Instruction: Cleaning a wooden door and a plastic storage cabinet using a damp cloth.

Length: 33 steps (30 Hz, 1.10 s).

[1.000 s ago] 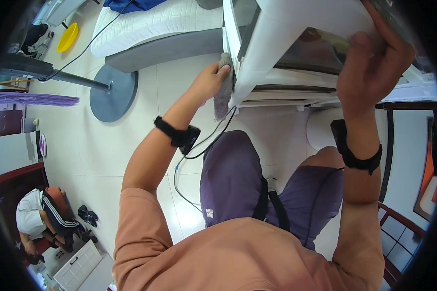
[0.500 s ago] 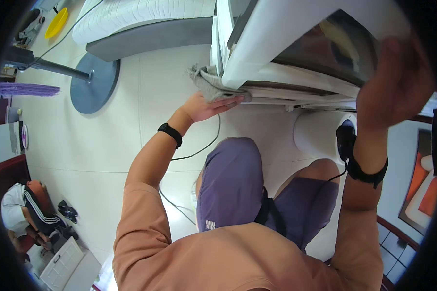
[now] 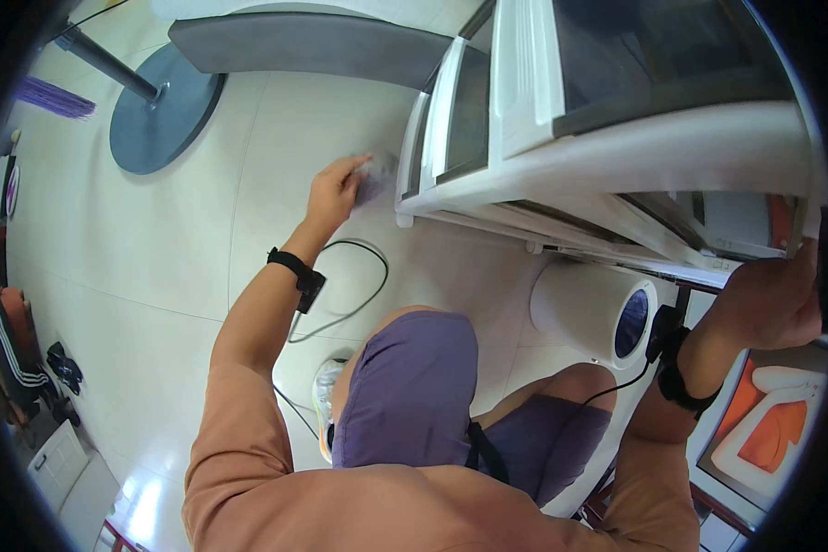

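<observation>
My left hand [image 3: 334, 189] is closed on a grey cloth [image 3: 374, 175], blurred by motion. It is low over the tiled floor, just left of the near left corner of a white-framed cabinet [image 3: 529, 92] with dark glass panels, with a gap between cloth and cabinet. At the far right, my right hand [image 3: 771, 299] is beside the cabinet's right end. Its fingers curl inward, and the dark rim of the picture partly hides them, so what they grip cannot be made out.
A white cylindrical bin [image 3: 580, 308] lies on its side below the cabinet. A cable [image 3: 377, 285] loops over the floor [image 3: 175, 248] near my knee. A round grey stand base [image 3: 166, 110] is at the upper left, and a grey bed frame [image 3: 313, 51] runs behind.
My left hand has drawn the cloth off the cabinet's corner, leftward toward the floor. My right hand is lower, near the cabinet's right end. The view has shifted, showing more of the cabinet.
</observation>
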Available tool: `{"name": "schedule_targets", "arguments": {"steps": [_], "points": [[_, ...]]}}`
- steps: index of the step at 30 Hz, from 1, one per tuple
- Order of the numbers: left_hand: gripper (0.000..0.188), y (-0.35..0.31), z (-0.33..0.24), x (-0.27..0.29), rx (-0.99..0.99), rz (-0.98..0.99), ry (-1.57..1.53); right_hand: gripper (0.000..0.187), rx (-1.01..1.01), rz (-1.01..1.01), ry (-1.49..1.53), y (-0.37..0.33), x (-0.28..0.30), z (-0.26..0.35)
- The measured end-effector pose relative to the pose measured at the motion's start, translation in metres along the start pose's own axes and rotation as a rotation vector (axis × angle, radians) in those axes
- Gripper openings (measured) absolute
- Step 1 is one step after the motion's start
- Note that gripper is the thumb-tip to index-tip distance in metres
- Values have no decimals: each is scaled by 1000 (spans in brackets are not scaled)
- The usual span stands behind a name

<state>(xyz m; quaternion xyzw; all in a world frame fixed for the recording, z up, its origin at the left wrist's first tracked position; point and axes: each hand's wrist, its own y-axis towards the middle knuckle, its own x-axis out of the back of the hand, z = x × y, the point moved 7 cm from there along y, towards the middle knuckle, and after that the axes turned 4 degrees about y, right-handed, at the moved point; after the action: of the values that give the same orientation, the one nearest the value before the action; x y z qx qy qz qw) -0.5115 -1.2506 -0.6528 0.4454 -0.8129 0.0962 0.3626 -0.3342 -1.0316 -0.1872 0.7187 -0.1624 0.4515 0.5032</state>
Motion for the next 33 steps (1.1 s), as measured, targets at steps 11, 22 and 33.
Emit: {"name": "schedule_targets", "arguments": {"steps": [11, 22, 33], "points": [[28, 92, -67, -14, 282, -279, -743, 31, -199, -673, -132, -41, 8, -10], [58, 174, -29, -60, 293, 180, -908, 35, -179, -672, -71, -30, -3, -3], [49, 60, 14, -108, 328, 108, -667, 32, -209, -690, -76, -38, 2, -10]]}}
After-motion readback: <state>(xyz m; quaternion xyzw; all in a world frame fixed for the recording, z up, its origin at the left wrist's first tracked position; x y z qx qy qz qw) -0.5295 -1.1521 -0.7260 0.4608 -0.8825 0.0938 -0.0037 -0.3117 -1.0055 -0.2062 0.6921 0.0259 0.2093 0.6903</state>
